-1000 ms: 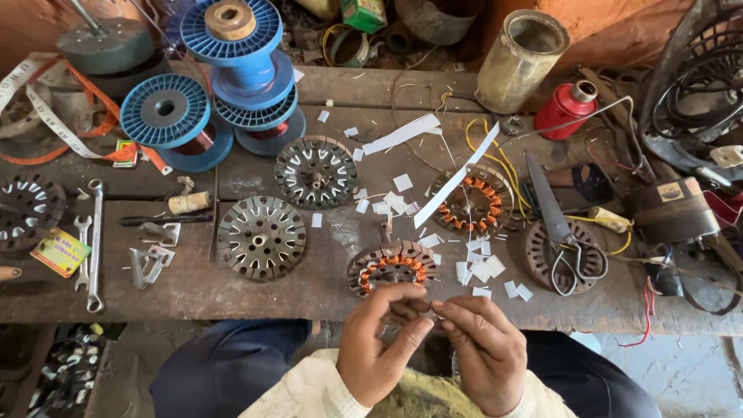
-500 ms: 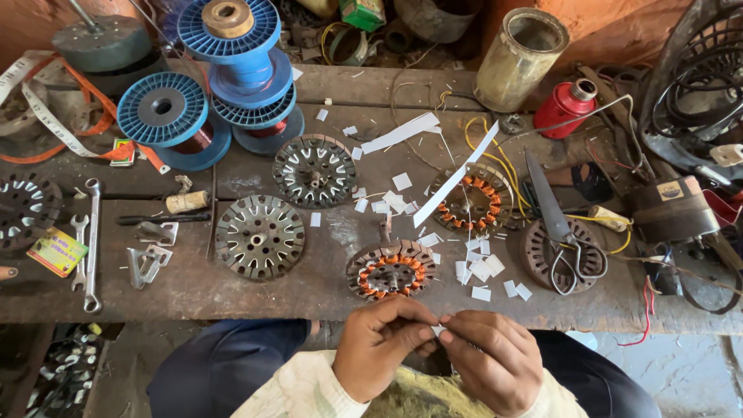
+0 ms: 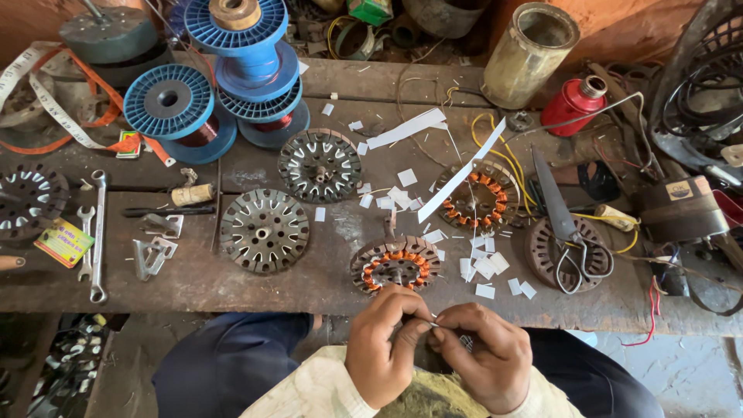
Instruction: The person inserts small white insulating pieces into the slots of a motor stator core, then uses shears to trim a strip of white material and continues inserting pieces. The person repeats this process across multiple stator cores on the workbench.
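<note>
My left hand (image 3: pixel 385 341) and my right hand (image 3: pixel 481 353) meet just below the bench edge, fingertips pinched together on a small white paper slip (image 3: pixel 434 319). Directly above them on the wooden bench (image 3: pixel 193 279) lies a round stator with orange copper windings (image 3: pixel 395 263). A second wound stator (image 3: pixel 480 197) lies further back with a long white paper strip (image 3: pixel 462 179) across it. Several small white paper pieces (image 3: pixel 486 267) are scattered to the right of the near stator.
Two bare steel stator cores (image 3: pixel 264 230) (image 3: pixel 320 164) lie left of centre. Blue wire spools (image 3: pixel 174 111) stand at the back left. Scissors (image 3: pixel 563 220) rest on another core at right. Wrenches (image 3: pixel 97 232) lie at left; a red can (image 3: pixel 573 104) and metal cylinder (image 3: pixel 530 53) stand behind.
Both hands have dropped slightly toward me and closed tighter together around the small paper slip. Nothing on the bench has moved.
</note>
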`<control>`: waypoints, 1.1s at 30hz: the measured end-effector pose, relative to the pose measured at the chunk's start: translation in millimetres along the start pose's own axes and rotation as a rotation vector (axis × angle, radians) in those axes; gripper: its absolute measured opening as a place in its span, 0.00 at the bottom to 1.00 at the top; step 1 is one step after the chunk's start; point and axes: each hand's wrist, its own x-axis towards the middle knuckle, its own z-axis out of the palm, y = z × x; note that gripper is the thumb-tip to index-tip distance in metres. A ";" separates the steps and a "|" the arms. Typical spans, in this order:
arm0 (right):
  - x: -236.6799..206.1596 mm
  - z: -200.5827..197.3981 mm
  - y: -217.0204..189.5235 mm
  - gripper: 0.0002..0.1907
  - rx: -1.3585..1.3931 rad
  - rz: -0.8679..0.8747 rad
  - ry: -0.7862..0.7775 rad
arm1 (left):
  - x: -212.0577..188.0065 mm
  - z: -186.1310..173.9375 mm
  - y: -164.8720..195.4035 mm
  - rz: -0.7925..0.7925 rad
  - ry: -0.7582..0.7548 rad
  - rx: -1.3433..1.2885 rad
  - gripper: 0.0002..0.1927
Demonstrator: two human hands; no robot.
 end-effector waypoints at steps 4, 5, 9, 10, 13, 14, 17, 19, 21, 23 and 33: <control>4.2 5.4 1.5 0.10 -0.024 -0.071 0.037 | 0.4 0.9 -8.5 0.003 -0.005 -0.002 0.02; 6.2 5.5 1.5 0.10 -0.041 -0.099 0.051 | 1.2 0.7 -11.6 0.003 0.009 -0.020 0.02; 10.3 6.3 -0.9 0.15 -0.064 -0.166 0.080 | -0.9 2.5 -20.0 -0.184 -0.014 -0.273 0.03; 10.7 6.2 -1.1 0.14 -0.095 -0.163 0.081 | -1.8 3.5 -21.3 -0.198 -0.015 -0.297 0.04; 12.8 5.3 1.8 0.10 -0.151 -0.164 0.086 | -2.0 1.6 -24.7 -0.209 -0.007 -0.249 0.05; 13.3 3.8 3.3 0.10 -0.149 -0.164 0.091 | -0.1 -1.3 -26.5 -0.194 -0.002 -0.157 0.05; 14.6 2.8 7.3 0.08 -0.134 -0.064 0.156 | 12.6 -14.0 -34.9 0.078 0.171 0.119 0.07; 14.3 2.6 7.5 0.08 -0.133 -0.023 0.204 | 19.6 -21.5 -39.9 0.220 0.283 0.291 0.10; 15.6 3.3 7.0 0.08 -0.143 -0.053 0.247 | 25.0 -27.1 -44.4 0.257 0.347 0.456 0.15; 17.4 4.4 6.1 0.08 -0.165 -0.056 0.249 | 28.3 -27.5 -48.3 0.159 0.282 0.346 0.19; 15.7 3.5 15.4 0.10 -0.312 -0.100 0.325 | 35.5 -26.0 -58.8 -0.116 0.039 0.075 0.19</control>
